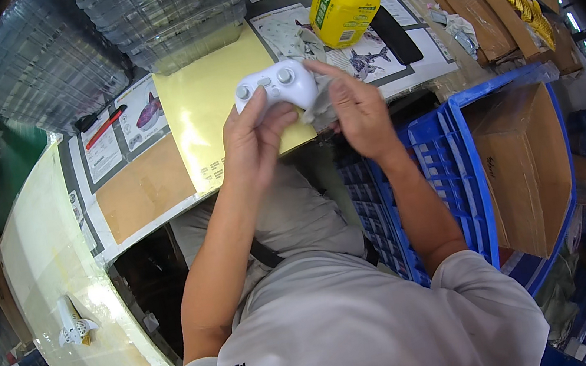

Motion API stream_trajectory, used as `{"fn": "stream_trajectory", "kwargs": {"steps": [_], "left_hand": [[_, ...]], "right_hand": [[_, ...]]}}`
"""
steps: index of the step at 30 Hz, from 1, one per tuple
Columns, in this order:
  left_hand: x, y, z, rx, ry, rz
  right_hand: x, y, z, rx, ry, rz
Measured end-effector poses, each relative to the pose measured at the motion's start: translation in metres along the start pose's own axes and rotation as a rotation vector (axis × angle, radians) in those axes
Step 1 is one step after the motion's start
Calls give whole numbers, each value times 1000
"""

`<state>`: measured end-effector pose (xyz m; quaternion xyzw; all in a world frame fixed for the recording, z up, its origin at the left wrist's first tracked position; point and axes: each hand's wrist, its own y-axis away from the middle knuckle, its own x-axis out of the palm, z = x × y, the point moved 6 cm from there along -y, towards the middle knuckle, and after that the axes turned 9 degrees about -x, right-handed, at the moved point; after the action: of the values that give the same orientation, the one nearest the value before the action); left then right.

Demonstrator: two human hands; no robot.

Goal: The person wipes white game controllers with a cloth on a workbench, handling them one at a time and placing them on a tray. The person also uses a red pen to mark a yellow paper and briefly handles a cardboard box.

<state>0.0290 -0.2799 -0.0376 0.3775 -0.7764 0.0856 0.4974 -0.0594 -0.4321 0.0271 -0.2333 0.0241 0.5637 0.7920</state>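
Observation:
Above the front edge of the table, a white game controller point(276, 89) is held with its sticks and buttons facing up. My left hand point(251, 138) grips its left side, the thumb on the front face and the fingers curled beneath. At the controller's right end is my right hand point(364, 114), slightly blurred, with a crumpled greyish-white cloth point(323, 107) between its fingers and the controller. The right index finger reaches toward the controller's upper edge. Under both hands lies a yellow sheet point(214, 104) on the table.
Stacks of clear plastic trays point(173, 20) stand at the back left, near a red pen point(105, 127). A yellow bottle point(346, 9) and a black phone point(396, 35) are at the back right. On my right is a blue crate point(484, 186) holding a cardboard box point(519, 166). A small white toy point(73, 324) lies far left.

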Motion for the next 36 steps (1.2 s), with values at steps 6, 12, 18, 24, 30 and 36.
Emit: {"fn": "stream_trajectory", "kwargs": {"steps": [6,12,18,24,30,36], "left_hand": [[6,5,-3,53,-103,15],[7,5,-4,75,-58,41],[8,4,-3,50,-110,87],[7,4,-2,53,-122,67],[6,4,-5,57,-51,73],[11,5,-4,9,60,139]], "right_hand": [[29,-21,-9,-81,-47,-132],[32,-21,-16,-27,-132,-124],[32,-4,-13,-58,-142,-65],[22,-26,-22,35,43,-106],[33,-15,-18,-67,-122,-80],[37,4,-15,-271,-95,6]]}}
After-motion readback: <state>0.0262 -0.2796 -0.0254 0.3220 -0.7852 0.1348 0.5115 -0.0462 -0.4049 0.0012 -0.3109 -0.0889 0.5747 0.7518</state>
